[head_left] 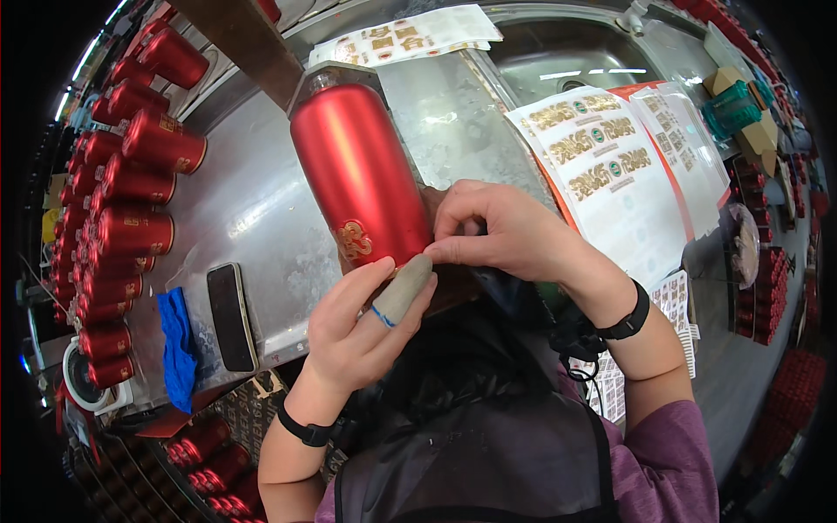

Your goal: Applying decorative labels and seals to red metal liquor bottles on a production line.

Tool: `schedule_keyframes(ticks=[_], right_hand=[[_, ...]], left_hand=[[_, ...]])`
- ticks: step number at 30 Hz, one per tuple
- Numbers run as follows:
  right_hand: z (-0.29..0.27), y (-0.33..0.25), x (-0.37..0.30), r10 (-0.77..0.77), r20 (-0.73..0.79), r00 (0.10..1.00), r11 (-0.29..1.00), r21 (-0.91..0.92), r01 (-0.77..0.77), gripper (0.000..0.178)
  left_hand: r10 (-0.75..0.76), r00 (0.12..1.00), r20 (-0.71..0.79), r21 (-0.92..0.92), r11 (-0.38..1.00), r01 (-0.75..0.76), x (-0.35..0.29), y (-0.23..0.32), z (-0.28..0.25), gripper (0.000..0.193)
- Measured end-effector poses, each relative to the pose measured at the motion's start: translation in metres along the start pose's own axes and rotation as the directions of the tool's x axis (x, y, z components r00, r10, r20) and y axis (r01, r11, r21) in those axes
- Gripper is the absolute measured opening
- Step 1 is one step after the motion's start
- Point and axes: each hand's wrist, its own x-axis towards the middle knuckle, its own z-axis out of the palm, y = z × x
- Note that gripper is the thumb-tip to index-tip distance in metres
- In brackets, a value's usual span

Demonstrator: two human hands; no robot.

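Observation:
A glossy red bottle (pixel 356 161) with a raised gold emblem near its base lies tilted in front of me, its clear neck by a metal bracket (pixel 370 78). My left hand (pixel 362 322) touches the bottle's base edge with its fingertips, fingers stretched out. A grey finger cot (pixel 404 292) with a blue band covers one of its fingers. My right hand (pixel 501 228) pinches thumb and forefinger at the base's right corner, beside the covered fingertip. Whatever lies in that pinch is too small to make out.
Stacked red cylindrical containers (pixel 135 231) line the left side. A phone (pixel 232 315) and a blue cloth (pixel 177 349) lie on the metal table (pixel 248 174). Gold sticker sheets (pixel 602 187) lie at right, below a sink (pixel 567 52). A brown post (pixel 253 52) rises beyond the bottle.

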Motion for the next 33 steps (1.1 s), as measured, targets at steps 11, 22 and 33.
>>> schedule_keyframes(ticks=[11,22,33], right_hand=[[-0.008,-0.006,-0.007,0.161,0.038,0.986,0.978,0.125,-0.164,0.017],[-0.004,-0.008,-0.006,0.133,0.011,0.991,0.983,0.128,-0.133,0.016],[-0.002,-0.006,-0.006,0.113,-0.008,0.994,0.986,0.121,-0.111,0.015]], left_hand=[[-0.423,0.906,0.033,0.043,0.906,0.421,0.014,0.0,0.007,0.073],[-0.513,0.858,-0.013,-0.089,0.855,0.51,0.0,0.0,0.01,0.076],[-0.519,0.854,-0.042,-0.136,0.85,0.509,-0.001,-0.001,0.013,0.077]])
